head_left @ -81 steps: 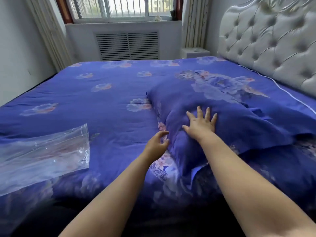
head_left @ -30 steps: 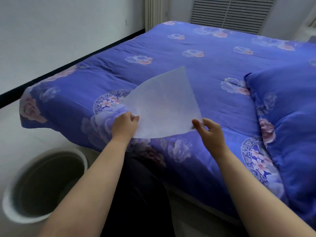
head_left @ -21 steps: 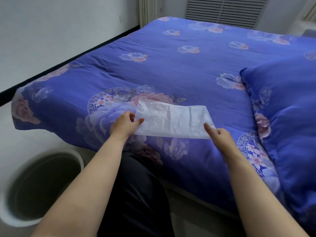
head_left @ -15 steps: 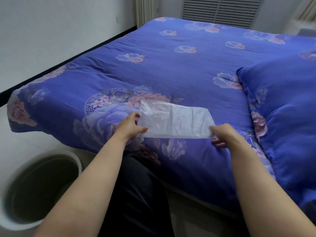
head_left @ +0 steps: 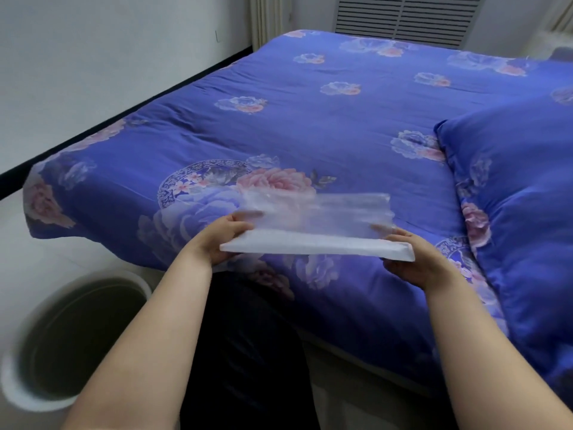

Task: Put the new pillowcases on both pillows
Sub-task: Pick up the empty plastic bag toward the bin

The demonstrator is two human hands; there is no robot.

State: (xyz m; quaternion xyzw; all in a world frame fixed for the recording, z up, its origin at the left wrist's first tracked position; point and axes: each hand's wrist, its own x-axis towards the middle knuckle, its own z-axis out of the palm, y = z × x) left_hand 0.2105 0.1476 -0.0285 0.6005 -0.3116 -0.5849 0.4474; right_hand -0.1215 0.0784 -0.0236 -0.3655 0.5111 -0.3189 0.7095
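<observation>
A clear plastic bag, folded into a long flat strip, hangs between both hands above the near edge of the bed. My left hand grips its left end and my right hand grips its right end. The bag looks blurred. A pillow in a blue floral pillowcase lies on the bed at the right. No second pillow is in view.
The bed is covered by a blue floral quilt. A round white bin stands on the floor at the lower left. A white wall runs along the left and a radiator grille sits at the back.
The plastic bag has been folded smaller, from a broad sheet to a narrow strip. Both hands have lifted it and drawn it nearer to me. The view has turned from the pillow to the bed corner.
</observation>
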